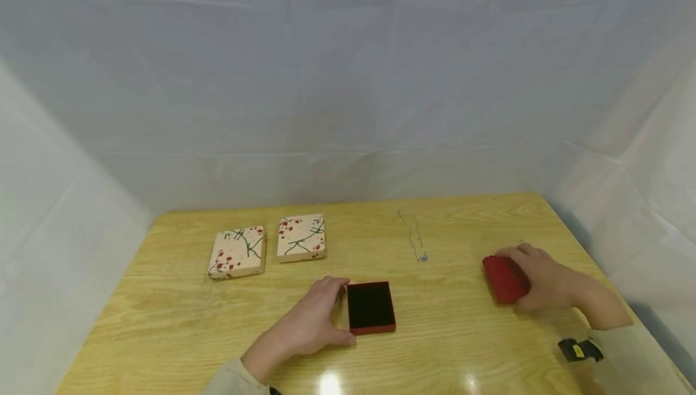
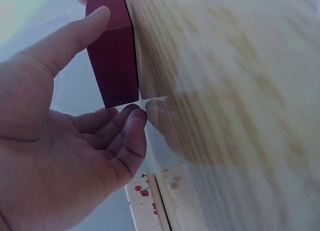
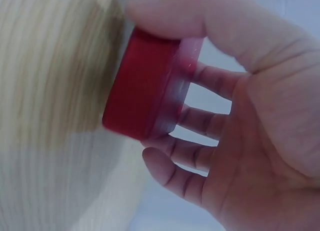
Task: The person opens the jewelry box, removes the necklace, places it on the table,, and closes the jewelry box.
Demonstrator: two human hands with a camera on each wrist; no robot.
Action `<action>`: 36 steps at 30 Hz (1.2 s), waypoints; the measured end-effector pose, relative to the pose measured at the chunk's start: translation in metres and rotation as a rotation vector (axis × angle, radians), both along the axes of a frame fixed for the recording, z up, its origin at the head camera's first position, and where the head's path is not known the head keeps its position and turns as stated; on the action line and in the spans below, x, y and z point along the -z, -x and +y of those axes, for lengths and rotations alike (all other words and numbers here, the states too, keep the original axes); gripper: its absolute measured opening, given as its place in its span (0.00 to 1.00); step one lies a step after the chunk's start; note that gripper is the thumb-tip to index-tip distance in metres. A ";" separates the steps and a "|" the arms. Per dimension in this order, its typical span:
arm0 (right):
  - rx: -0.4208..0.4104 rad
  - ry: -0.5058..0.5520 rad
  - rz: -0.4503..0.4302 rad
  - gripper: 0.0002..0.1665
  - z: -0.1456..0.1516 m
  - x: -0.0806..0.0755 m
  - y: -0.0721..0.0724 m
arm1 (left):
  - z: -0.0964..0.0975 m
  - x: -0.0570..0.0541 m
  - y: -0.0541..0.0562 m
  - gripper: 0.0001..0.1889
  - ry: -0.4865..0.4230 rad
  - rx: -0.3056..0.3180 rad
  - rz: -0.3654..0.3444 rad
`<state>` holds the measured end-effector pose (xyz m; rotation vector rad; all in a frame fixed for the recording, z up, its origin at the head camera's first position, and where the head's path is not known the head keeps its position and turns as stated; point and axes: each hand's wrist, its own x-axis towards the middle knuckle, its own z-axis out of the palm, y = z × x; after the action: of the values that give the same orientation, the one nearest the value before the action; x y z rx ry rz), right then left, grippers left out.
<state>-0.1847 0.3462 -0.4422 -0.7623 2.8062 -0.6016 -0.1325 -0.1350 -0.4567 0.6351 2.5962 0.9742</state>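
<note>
An open red box (image 1: 373, 329) with a black lining lies on the table at centre. My left hand (image 1: 311, 319) spans its left side, thumb at the near corner and fingers at the far one. In the left wrist view the thumb presses the red side wall (image 2: 114, 66), with the fingertips at its other end. At the right my right hand (image 1: 550, 281) grips a small red box (image 1: 502, 280), held tilted over the table. The right wrist view shows the thumb across one end of this box (image 3: 140, 83) and the fingers behind it.
Two cream boxes with red blossom and green branch patterns, one farther left (image 1: 238, 253) and one beside it (image 1: 301, 238), lie at the back left. A thin silver necklace (image 1: 423, 258) with a small bluish pendant lies behind the centre. White sheeting (image 1: 348, 111) encloses the wooden table.
</note>
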 end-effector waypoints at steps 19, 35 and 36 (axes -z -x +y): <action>-0.040 0.073 0.022 0.53 -0.053 -0.030 -0.010 | -0.001 -0.001 0.000 0.53 -0.003 0.005 -0.015; -0.077 0.116 -0.038 0.53 -0.098 -0.040 -0.012 | 0.001 0.002 0.001 0.52 0.007 0.002 0.003; -0.081 0.114 -0.040 0.53 -0.101 -0.039 -0.012 | 0.001 0.002 0.001 0.52 0.008 0.003 0.004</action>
<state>-0.1728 0.2448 -0.4031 -0.8705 2.7090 -0.7588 -0.1339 -0.1336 -0.4587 0.6391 2.6007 0.9627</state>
